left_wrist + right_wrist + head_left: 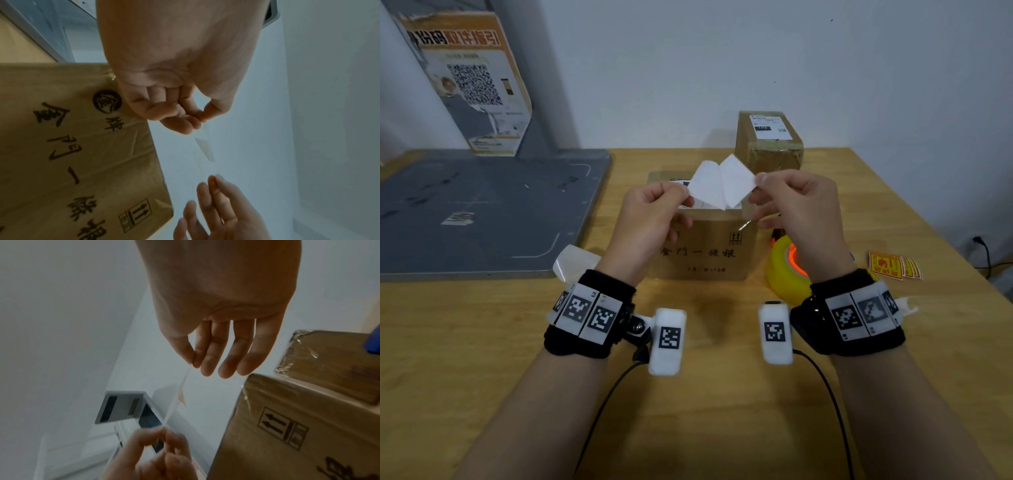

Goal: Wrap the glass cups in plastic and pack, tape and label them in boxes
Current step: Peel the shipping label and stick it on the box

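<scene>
A white label [722,185] hangs in the air above the sealed cardboard box [705,246] with black printed characters. It shows as two white leaves that meet in a crease. My left hand [685,197] pinches its left corner between thumb and fingers. My right hand [758,186] pinches the right corner between thumb and forefinger, its other fingers loosely extended. The left wrist view shows the left hand's pinch [202,116] beside the box [82,154]. In the right wrist view the label [180,394] is seen edge-on, running from my right hand [193,361] down to the left hand [162,431]. No glass cups are visible.
A smaller taped box [768,144] with a shipping label stands behind, near the wall. A yellow tape roll [787,270] lies right of the main box, with red and yellow stickers [892,265] further right. A grey mat [482,212] covers the table's left side, with a piece of white plastic [573,262] at its edge.
</scene>
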Demonstrator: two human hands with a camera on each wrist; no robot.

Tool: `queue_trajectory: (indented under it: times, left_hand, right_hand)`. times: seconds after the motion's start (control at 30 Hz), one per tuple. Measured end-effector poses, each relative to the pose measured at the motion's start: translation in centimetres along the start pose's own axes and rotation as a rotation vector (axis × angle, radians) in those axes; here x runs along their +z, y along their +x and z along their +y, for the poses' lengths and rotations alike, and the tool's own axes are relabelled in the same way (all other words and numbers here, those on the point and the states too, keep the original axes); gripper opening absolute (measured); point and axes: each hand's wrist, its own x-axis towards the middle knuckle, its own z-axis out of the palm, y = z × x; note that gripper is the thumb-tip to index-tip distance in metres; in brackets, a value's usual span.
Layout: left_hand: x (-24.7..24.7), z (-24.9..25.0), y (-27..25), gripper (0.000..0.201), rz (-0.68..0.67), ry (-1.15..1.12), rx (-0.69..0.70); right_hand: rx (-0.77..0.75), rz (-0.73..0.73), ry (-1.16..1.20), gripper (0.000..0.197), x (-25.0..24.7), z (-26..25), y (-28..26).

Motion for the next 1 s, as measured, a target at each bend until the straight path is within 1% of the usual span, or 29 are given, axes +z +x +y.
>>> queue_trajectory:
  times: [0.1, 0.2, 0.27, 0.33, 0.4, 0.43, 0.47, 0.5, 0.57, 0.6, 0.67, 0.73, 0.8, 0.9, 0.93, 1.0]
  left_hand:
    - [-0.8, 0.1, 0.4, 0.018, 0.094, -0.045, -0.034]
    - [-1.9, 0.0, 1.1, 0.014, 0.221, -0.09, -0.06]
    - [-2.9, -0.1, 1.6, 0.015, 0.337, -0.064, -0.048]
    - [-3.8, -0.2, 1.9, 0.012, 0.448, -0.036, -0.016]
    - [-4.8, -0.3, 2.3, 0.017, 0.528, -0.047, 0.009]
    - [-5.2, -0.3, 2.6, 0.02, 0.564, -0.054, 0.003]
    - [-5.6, -0.4, 2.7, 0.018, 0.594, -0.065, -0.018]
    - [-5.9, -0.6, 2.8, 0.017, 0.62, -0.073, -0.043]
    - [-6.2, -1.0, 2.9, 0.032, 0.676, -0.002, -0.076]
    - [-6.1, -1.0, 2.9, 0.036, 0.701, 0.046, -0.073]
    - [-5.8, -1.0, 2.9, 0.037, 0.724, 0.116, -0.073]
    - [-5.5, -1.1, 3.0, 0.031, 0.727, 0.187, -0.117]
    - [-5.5, -1.1, 3.2, 0.025, 0.714, 0.204, -0.154]
    - [-5.6, -1.3, 3.1, 0.029, 0.695, 0.221, -0.179]
    - [-5.7, -1.4, 3.0, 0.026, 0.703, 0.238, -0.176]
    - [-5.8, -1.8, 3.0, 0.012, 0.714, 0.283, -0.169]
  right_hand:
    - [0.094, 0.089, 0.111, 0.018, -0.3, 0.2, 0.4]
    - [0.109, 0.122, 0.127, 0.02, -0.3, 0.4, 0.6]
    - [0.105, 0.117, 0.131, 0.02, -0.2, 0.5, 0.7]
    - [0.092, 0.103, 0.149, 0.019, -0.1, 0.6, 0.8]
    - [0.065, 0.089, 0.156, 0.024, 0.1, 0.8, 0.8]
    - [0.042, 0.081, 0.158, 0.029, 0.1, 0.8, 0.8]
    - [0.017, 0.073, 0.159, 0.03, 0.1, 1.0, 0.9]
    - [-0.011, 0.065, 0.154, 0.028, 0.1, 1.0, 0.8]
    - [-0.061, 0.056, 0.131, 0.026, 0.2, 1.0, 0.7]
    - [-0.079, 0.052, 0.116, 0.029, 0.2, 1.0, 0.6]
    - [-0.096, 0.046, 0.083, 0.033, 0.5, 1.0, 0.5]
    - [-0.101, 0.037, 0.073, 0.026, 0.7, 1.1, 0.3]
    - [-0.094, 0.027, 0.063, 0.022, 0.8, 1.2, 0.4]
    - [-0.081, 0.01, 0.032, 0.026, 0.9, 1.3, 0.5]
    - [-0.086, 0.002, 0.02, 0.025, 1.0, 1.2, 0.5]
    - [-0.099, -0.008, -0.005, 0.023, 1.1, 1.1, 0.4]
